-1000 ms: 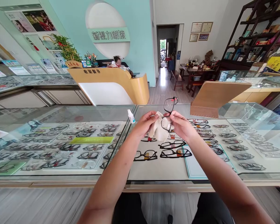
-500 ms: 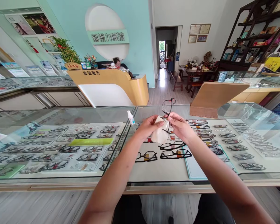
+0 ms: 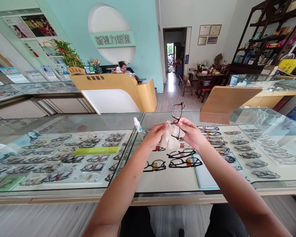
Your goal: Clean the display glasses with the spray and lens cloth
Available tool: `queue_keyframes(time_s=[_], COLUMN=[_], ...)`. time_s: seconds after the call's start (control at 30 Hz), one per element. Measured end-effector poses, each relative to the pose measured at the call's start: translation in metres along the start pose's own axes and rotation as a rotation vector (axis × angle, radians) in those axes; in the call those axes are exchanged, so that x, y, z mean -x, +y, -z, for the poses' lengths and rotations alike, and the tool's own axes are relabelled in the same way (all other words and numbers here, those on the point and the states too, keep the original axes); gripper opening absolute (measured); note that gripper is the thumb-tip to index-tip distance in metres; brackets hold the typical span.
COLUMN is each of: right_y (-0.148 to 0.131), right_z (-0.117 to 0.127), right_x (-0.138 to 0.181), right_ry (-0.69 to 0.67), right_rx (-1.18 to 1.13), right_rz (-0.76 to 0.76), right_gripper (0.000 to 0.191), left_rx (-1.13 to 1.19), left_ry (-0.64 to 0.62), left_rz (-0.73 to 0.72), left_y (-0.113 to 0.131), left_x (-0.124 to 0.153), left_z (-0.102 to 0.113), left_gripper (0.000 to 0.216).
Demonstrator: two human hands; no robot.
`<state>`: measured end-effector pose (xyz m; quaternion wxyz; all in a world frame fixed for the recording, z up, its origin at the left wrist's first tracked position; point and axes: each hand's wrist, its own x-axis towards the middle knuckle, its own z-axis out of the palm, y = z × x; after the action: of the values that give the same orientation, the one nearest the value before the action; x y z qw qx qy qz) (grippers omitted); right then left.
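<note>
Above the glass counter, my right hand [image 3: 190, 131] pinches a pair of black-framed eyeglasses [image 3: 177, 111] near the bridge. The frame stands on end, one lens up and the other down. A whitish wiping cloth [image 3: 168, 140] hangs from my left hand [image 3: 158, 133], its fingers closed on the cloth's upper edge. Part of the cloth lies behind the lower lens; whether it touches the lens I cannot tell. To the left, a small white bottle [image 3: 137, 125] with a blue label stands on the glass.
Beneath the glass of the display counter [image 3: 162, 188] lie rows of eyeglasses [image 3: 185, 162]. A brown folded board [image 3: 227, 102] stands at the counter's back right. Beyond are a wooden reception desk [image 3: 148, 95] with a person [image 3: 123, 67] behind it, and a dark wooden table [image 3: 207, 75].
My left thumb has moved up and away from the lower lens, and the cloth now hangs looser, showing more of that lens. The eyeglasses stay in my right hand.
</note>
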<state>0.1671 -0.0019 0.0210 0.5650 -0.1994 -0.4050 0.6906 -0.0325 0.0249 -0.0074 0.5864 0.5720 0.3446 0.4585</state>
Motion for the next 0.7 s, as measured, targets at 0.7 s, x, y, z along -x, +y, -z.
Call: queue_keyframes(time_s=[0.7], right_y=[0.011], right_z=[0.007], right_x=[0.000], right_ry=[-0.069], right_rx=[0.016], right_rz=[0.011], right_gripper=[0.023], left_rx=[-0.048], left_ry=[-0.077], left_rz=[-0.044], left_y=[0.010], left_x=[0.006], left_z=[-0.004], left_gripper=[0.051])
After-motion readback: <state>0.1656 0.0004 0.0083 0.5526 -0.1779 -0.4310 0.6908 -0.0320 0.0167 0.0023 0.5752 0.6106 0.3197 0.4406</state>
